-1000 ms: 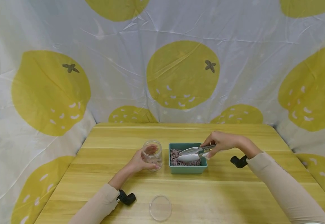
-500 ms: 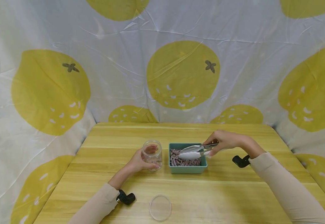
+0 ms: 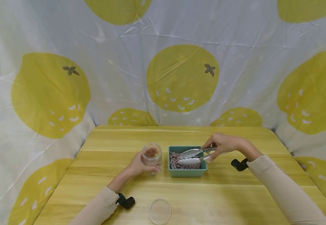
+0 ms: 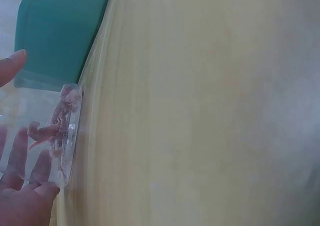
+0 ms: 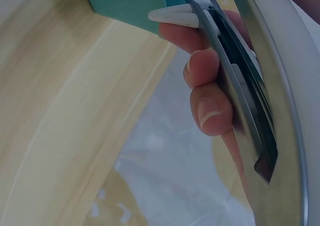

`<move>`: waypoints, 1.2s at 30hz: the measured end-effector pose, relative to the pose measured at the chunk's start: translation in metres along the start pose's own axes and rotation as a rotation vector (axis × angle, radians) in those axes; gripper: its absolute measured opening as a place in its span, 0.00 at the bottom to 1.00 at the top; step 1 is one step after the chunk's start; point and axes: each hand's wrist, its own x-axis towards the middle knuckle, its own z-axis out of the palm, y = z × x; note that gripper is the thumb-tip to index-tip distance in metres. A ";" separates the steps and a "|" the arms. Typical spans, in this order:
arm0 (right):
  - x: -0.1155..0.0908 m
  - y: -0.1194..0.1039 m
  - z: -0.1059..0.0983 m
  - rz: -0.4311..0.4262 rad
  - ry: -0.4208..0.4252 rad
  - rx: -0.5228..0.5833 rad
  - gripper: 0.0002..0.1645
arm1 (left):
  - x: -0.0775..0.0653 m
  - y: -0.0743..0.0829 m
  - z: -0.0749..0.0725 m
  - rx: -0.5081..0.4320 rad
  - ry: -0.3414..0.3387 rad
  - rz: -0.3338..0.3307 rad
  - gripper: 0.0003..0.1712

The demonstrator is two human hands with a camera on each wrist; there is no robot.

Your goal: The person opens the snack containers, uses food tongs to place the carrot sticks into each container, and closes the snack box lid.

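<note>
My left hand [image 3: 140, 164] is curled round a clear open jar [image 3: 152, 157] standing on the table. A few pinkish strips [image 4: 62, 116] lie at the jar's bottom in the left wrist view. To its right, a teal rectangular box [image 3: 186, 173] holds a heap of pinkish-brown strips [image 3: 175, 162]. My right hand [image 3: 222, 145] grips a pair of metal tongs [image 5: 245, 86] with white tips [image 3: 189, 161]. Those tips sit spread apart inside the box, on the strips. Whether strips lie between the tips is hard to tell.
A clear round lid [image 3: 160, 212] lies flat near the table's front. The wooden table [image 3: 118, 137] ends at a hanging lemon-print cloth [image 3: 123, 75] at the back and sides. A black wrist camera [image 3: 125, 201] hangs below each forearm.
The tongs rise slightly to the right, their tips closer together, half a second ago; now they are lower, further left and wider apart. The left hand and jar stay put.
</note>
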 end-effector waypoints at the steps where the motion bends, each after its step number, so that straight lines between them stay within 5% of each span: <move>1: 0.001 0.000 0.001 -0.002 -0.005 -0.006 0.36 | 0.000 0.000 0.000 -0.004 -0.001 0.004 0.46; 36: -0.003 -0.004 -0.003 -0.099 0.017 -0.026 0.30 | -0.001 0.001 0.000 -0.030 -0.021 0.027 0.46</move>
